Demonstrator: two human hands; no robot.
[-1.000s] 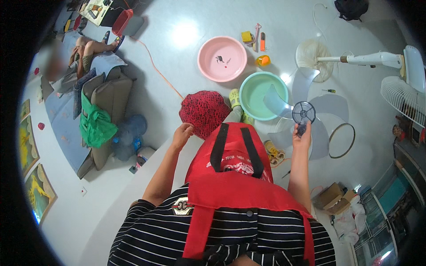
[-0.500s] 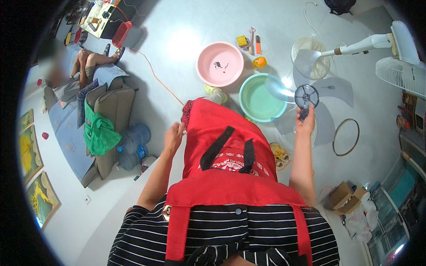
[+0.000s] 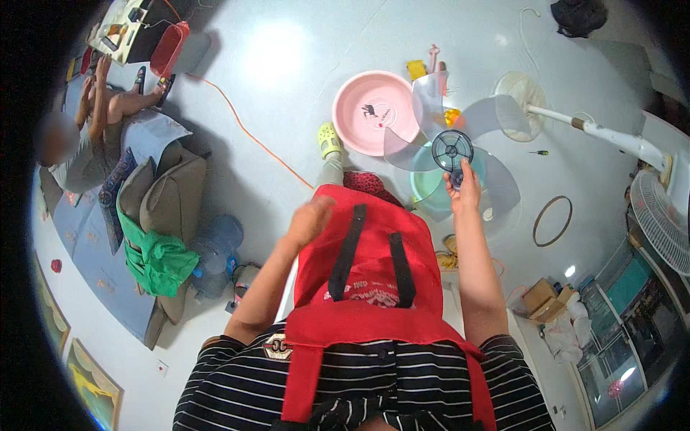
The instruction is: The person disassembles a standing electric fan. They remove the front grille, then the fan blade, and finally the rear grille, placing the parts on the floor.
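My right hand (image 3: 467,188) is closed on a translucent grey fan blade (image 3: 496,118), gripping it near its dark spoked hub. The blades spread above the floor, overlapping the right edge of a pink basin (image 3: 352,100) and covering much of a green basin (image 3: 425,188). My left hand (image 3: 311,219) is curled into a loose fist by the left edge of my red apron (image 3: 381,237). Nothing shows in it, though it is slightly blurred. A yellow-green clog (image 3: 328,138) on my foot rests left of the pink basin.
A white stand fan (image 3: 589,129) leans in at right. A thin ring (image 3: 535,225) and a small screwdriver (image 3: 539,152) lie on the floor. A yellow sponge (image 3: 416,69) sits beyond the basins. An orange cord (image 3: 251,133) runs toward my feet. Left: a sofa (image 3: 176,179) with a seated person (image 3: 108,108).
My right hand has brought the fan blade leftward over the basins. My left hand has shifted right along the apron. My clogged foot now shows, and the seated person's hands are raised.
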